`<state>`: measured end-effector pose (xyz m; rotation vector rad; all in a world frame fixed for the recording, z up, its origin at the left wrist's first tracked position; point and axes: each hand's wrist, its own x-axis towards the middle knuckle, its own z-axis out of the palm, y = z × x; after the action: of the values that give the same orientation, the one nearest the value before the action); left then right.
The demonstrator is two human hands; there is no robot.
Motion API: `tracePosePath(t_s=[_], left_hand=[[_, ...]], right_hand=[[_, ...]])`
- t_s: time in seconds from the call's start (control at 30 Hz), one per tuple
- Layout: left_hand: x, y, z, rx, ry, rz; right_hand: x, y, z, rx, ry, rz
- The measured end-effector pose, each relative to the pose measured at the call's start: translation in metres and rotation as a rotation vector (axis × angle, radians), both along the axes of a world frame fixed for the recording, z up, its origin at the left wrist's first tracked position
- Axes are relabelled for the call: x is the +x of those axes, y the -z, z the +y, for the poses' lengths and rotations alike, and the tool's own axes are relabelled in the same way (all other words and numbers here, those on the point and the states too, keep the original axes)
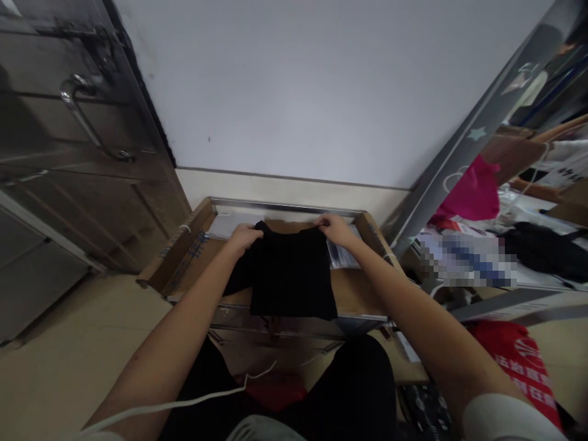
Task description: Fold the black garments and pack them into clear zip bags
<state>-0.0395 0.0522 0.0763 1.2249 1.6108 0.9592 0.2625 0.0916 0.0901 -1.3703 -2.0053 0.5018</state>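
Note:
A black garment of soft cloth hangs over the near part of a shallow cardboard-lined tray. Its top edge dips in a curve between my hands, and one dark flap spreads out to the left. My left hand pinches the upper left corner, fingers closed. At the upper right corner, my right hand is closed on the cloth between thumb and fingers. The lower edge of the garment drops just past the tray's front rim. Its exact kind cannot be made out.
Clear plastic bags lie in the tray behind the garment. A white wall rises beyond, with a metal door at left. At right, a cluttered table holds a pink cloth and a black bag. A red bag is below.

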Motion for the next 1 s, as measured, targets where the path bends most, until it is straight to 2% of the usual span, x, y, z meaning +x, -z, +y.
tracePosePath(t_s=[0.2, 0.3, 0.4, 0.57, 0.83, 1.0], left_hand=[[-0.015, -0.028, 0.015, 0.242, -0.011, -0.030], [-0.020, -0.033, 0.016, 0.303, 0.007, 0.004], [-0.027, -0.023, 0.006, 0.332, 0.113, 0.051], [-0.038, 0.005, -0.021, 0.355, 0.240, 0.093], [-0.049, 0.023, -0.061, 0.567, 0.200, 0.269], [-0.063, 0.047, -0.083, 0.613, 0.184, 0.288]], right_hand=[[-0.004, -0.012, 0.004, 0.051, 0.122, 0.180], [-0.007, -0.016, -0.003, 0.076, 0.130, 0.221], [-0.007, -0.012, -0.018, 0.087, 0.091, 0.208], [-0.001, 0.005, -0.052, 0.122, -0.022, 0.107], [0.018, 0.018, -0.094, 0.176, -0.094, -0.017], [0.024, 0.027, -0.119, 0.194, -0.171, -0.195]])
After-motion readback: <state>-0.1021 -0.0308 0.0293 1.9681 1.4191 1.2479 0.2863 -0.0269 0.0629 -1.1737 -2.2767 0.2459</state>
